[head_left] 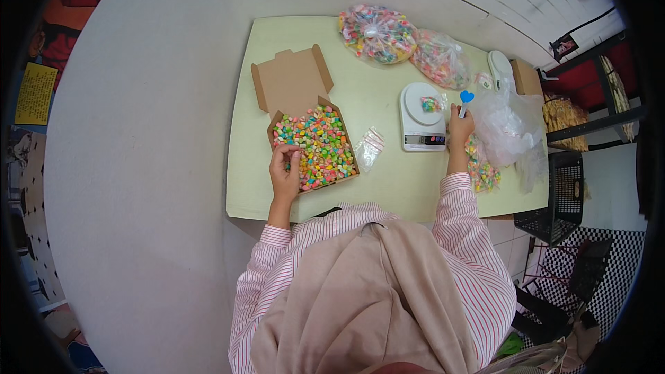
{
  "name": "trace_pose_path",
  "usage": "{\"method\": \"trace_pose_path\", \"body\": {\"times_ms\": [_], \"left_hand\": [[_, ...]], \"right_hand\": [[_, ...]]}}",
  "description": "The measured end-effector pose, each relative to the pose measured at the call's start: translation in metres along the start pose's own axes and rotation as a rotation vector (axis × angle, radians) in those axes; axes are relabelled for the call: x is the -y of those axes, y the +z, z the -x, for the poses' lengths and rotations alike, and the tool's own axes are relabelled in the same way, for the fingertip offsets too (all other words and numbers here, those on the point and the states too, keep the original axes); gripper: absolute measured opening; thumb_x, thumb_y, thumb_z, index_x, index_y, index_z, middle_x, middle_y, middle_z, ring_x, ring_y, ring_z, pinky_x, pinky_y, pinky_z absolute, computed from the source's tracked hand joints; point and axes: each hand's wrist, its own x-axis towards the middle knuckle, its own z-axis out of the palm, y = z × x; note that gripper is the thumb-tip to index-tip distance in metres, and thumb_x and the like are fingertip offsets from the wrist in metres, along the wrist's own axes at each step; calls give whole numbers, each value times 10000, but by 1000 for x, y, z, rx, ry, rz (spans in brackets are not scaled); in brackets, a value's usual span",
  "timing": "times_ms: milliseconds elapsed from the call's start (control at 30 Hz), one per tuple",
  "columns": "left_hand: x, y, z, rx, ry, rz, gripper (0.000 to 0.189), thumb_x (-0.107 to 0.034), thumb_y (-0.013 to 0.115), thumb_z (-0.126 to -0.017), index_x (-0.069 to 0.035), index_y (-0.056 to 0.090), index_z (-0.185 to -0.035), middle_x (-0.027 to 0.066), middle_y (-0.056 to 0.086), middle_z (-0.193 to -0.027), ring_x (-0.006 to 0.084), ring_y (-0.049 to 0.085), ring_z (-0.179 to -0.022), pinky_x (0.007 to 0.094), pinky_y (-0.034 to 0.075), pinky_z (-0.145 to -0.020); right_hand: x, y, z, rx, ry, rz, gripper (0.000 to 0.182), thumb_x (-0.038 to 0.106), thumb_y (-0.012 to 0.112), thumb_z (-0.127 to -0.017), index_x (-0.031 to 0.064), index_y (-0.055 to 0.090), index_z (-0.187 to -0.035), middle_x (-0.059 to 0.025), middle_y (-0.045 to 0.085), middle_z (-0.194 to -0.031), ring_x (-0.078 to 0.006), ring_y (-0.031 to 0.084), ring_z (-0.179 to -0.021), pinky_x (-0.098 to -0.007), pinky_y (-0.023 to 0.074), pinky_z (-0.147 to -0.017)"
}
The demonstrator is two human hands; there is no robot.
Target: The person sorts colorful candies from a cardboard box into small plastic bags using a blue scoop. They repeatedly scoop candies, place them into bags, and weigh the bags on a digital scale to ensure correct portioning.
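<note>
My left hand [285, 171] is over the left side of an open cardboard box [355, 158] filled with small colourful candies [317, 140]; its fingers are bent, and whether they hold a piece cannot be told. My right hand [461, 124] grips a small scoop with a blue heart-shaped end [467, 96], just right of a white digital kitchen scale [410, 127]. On the scale's round plate lies a small clear bag of candies [430, 104]. Between box and scale are empty clear zip bags [370, 149]. Filled candy bags [486, 171] lie beside my right forearm.
Two large bags of candies, one [378, 34] left of the other [440, 59], stand at the table's back. Crumpled clear plastic bags [506, 124], a second white scale [500, 67] and a cardboard box [527, 77] are at right. A black plastic crate [566, 192] is beyond the right edge.
</note>
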Motion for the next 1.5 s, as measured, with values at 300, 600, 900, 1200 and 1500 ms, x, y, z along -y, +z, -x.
{"method": "trace_pose_path", "body": {"times_ms": [300, 600, 900, 1200, 1500], "left_hand": [[-2, 0, 0, 5, 3, -1, 61, -54, 516, -876, -4, 532, -905, 56, 546, -857, 107, 538, -758, 232, 444, -687], [-1, 0, 0, 5, 19, -9, 65, -58, 509, -880, -1, 531, -903, 60, 548, -858, 112, 543, -766, 236, 447, -693], [1, -5, 1, -45, -29, 156, 91, -51, 471, -900, -12, 497, -978, 46, 528, -915, 102, 515, -810, 227, 432, -708], [-32, 6, -2, -32, 217, -262, 435, -61, 649, -754, -10, 429, -1126, 118, 478, -1075, 195, 493, -982, 307, 408, -841], [-18, 1, 7, 116, 31, -157, 558, -141, 594, -803, 4, 309, -1260, 113, 467, -999, 198, 466, -942, 309, 372, -855]], "right_hand": [[-5, 6, -1, 9, 5, -16, 390, 278, 701, -715, -46, 608, -913, -128, 650, -770, -224, 618, -704, -340, 464, -674], [-21, 15, -8, 22, -9, -15, 395, 295, 727, -702, -28, 623, -902, -107, 648, -760, -187, 608, -684, -309, 468, -663], [6, 6, 1, 190, -125, -215, 283, 145, 678, -745, -17, 604, -965, -72, 648, -764, -139, 597, -698, -274, 455, -659], [145, 0, 148, 818, -186, -576, 294, 47, 672, -741, -32, 550, -996, -21, 601, -783, -19, 451, -589, -192, 353, -517], [165, 33, 224, 1174, -304, -635, 422, 205, 690, -747, -40, 535, -1053, -95, 606, -844, -110, 553, -722, -259, 444, -635]]}}
